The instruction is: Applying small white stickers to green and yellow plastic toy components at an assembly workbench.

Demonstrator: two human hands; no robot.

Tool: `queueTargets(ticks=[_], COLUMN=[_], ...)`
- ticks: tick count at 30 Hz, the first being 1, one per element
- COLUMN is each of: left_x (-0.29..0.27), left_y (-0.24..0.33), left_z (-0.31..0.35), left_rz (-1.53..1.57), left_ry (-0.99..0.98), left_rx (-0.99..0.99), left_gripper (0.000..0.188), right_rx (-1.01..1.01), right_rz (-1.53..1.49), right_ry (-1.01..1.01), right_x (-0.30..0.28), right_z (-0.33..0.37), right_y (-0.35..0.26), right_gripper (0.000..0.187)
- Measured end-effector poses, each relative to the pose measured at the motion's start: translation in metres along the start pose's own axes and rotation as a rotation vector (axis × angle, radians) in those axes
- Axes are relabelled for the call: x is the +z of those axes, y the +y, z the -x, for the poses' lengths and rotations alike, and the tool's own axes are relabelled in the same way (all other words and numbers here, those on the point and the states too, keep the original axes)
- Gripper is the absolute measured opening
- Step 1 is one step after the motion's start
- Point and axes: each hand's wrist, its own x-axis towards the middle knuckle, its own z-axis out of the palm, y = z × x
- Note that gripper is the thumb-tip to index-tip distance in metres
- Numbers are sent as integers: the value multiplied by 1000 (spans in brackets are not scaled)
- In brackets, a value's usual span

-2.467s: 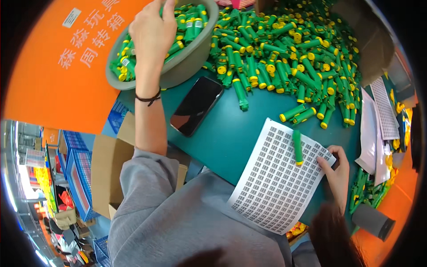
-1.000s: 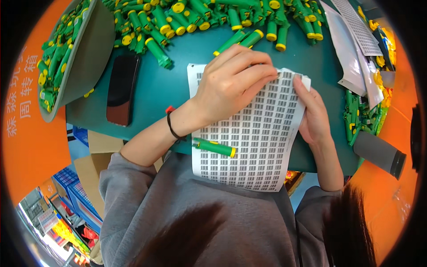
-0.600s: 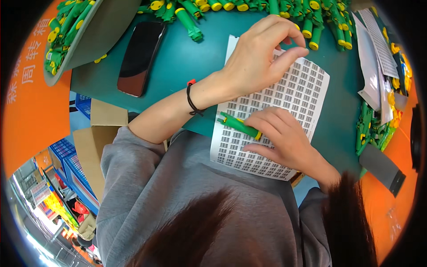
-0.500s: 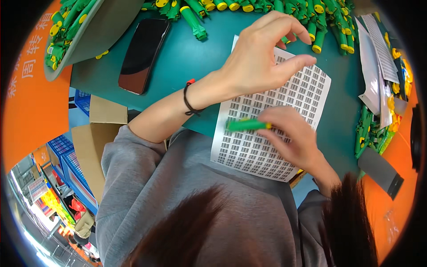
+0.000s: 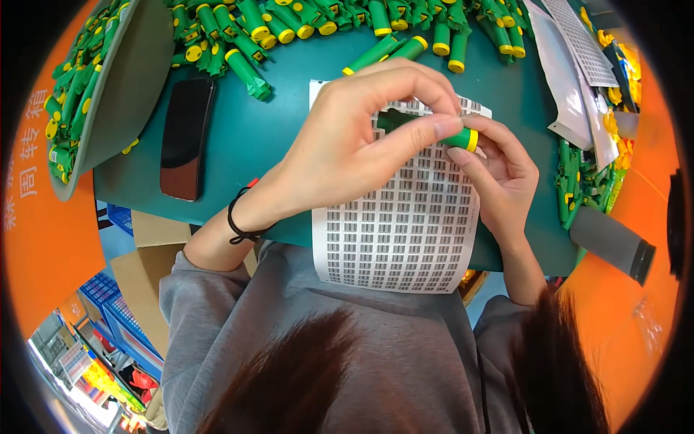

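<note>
Both hands hold one small green tube with a yellow cap (image 5: 463,137) above a white sheet of small printed labels (image 5: 405,231). My left hand (image 5: 354,145) curls over the tube's body, thumb and fingers pinched on it. My right hand (image 5: 502,173) grips the capped end from the right. Most of the tube is hidden under my left fingers. The sheet lies on the teal table (image 5: 282,137) and hangs over its near edge onto my lap.
A heap of green tubes with yellow caps (image 5: 325,18) lies along the far side. A grey basin (image 5: 119,94) holding more tubes stands at far left, next to a black phone (image 5: 184,137). Label sheets (image 5: 578,65) lie at right, a grey roll (image 5: 611,242) near them.
My right hand picked the green tube up off the label sheet and raised it. My left hand left the sheet's top edge and closed over the tube too.
</note>
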Motion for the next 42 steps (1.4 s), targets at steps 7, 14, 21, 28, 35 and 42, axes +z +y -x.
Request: queueTargets(ticks=[7,14,21,28,35,42], left_x=[-21,-29,-4,22,23,-2], left_y=[-13,-10,-35,-54,-50,11], left_z=[-9,-5,-23,-28,-27,-11], left_rz=[0,-281,-527,-733,-729,8], left_ry=[159,97,25,-50,21,44], left_rx=[-236,-163,-68,197,277,-254], left_gripper=[17,17,16,15,12,12], right_rx=[125,-43,178,279,334,203], right_rz=[-65,-169,-42,-22,-136,-222], right_ry=[-121,67,-514,-493,-470,-137], right_x=[-9,-33,-22,-12,-11,-13], right_z=[-5,-8,-8,-6,-7,-1], right_y=[-5,2,-5,10,8,7], right_gripper=[36,28,33,26,30,38])
